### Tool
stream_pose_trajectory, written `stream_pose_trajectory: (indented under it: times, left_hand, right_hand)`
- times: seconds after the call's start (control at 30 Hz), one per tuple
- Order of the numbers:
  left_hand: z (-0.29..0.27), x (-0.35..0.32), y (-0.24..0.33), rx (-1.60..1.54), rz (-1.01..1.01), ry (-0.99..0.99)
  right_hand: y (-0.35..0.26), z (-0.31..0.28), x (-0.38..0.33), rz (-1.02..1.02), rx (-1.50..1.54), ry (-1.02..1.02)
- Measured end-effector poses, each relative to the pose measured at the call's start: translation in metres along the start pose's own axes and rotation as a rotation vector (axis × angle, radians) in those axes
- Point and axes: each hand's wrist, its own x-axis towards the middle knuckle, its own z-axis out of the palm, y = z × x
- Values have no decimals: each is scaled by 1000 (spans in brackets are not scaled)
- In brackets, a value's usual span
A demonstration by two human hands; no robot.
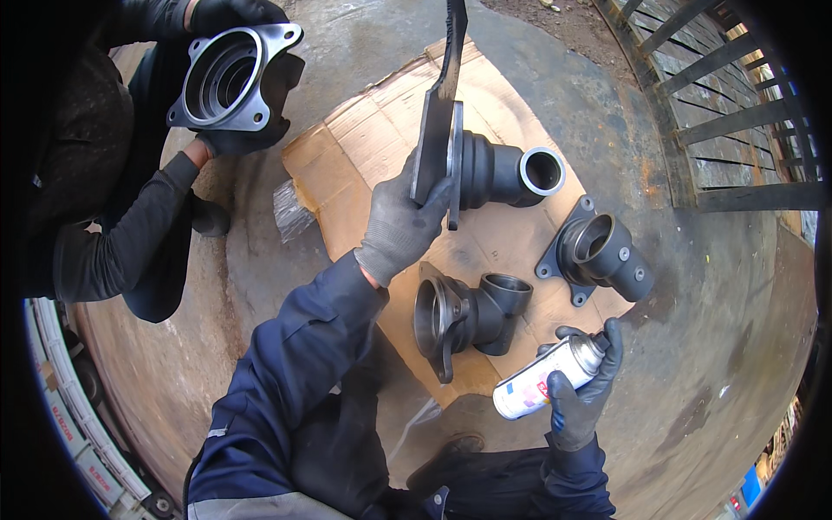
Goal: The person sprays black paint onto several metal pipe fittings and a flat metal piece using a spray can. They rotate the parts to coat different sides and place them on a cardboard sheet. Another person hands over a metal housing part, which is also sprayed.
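My left hand (401,218), in a grey glove, grips a long dark flat strip (436,130) held on edge. The strip stands against or just beside the flange of a black flanged casting (498,172), which lies with its round mouth to the right. Whether my fingers also touch that flange, I cannot tell. Lower right, my right hand (582,400) is wrapped round a white spray can (539,381), tilted with its top to the upper right. Between my hands rests a second black flanged casting (472,316); a third casting (598,251) lies above the can.
Flattened cardboard (355,165) lies under the castings on a concrete floor (693,347). At the upper left a co-worker's gloved hands (243,139) hold a flanged housing (227,78). A metal frame with bars (737,121) stands at the upper right. Clear plastic (295,211) lies beside the cardboard.
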Motion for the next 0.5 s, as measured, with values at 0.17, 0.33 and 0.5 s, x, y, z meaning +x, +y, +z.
stream_pose_trajectory:
  times: [0.17,0.33,0.5]
  left_hand:
    - [0,1,10,-43,-88,-68]
    - [1,4,12,-55,-123,-101]
    - [-3,7,10,-15,-162,-145]
  right_hand:
    - [6,0,0,-29,-21,-52]
    - [10,3,1,-33,-18,-88]
    - [15,6,1,-33,-21,-52]
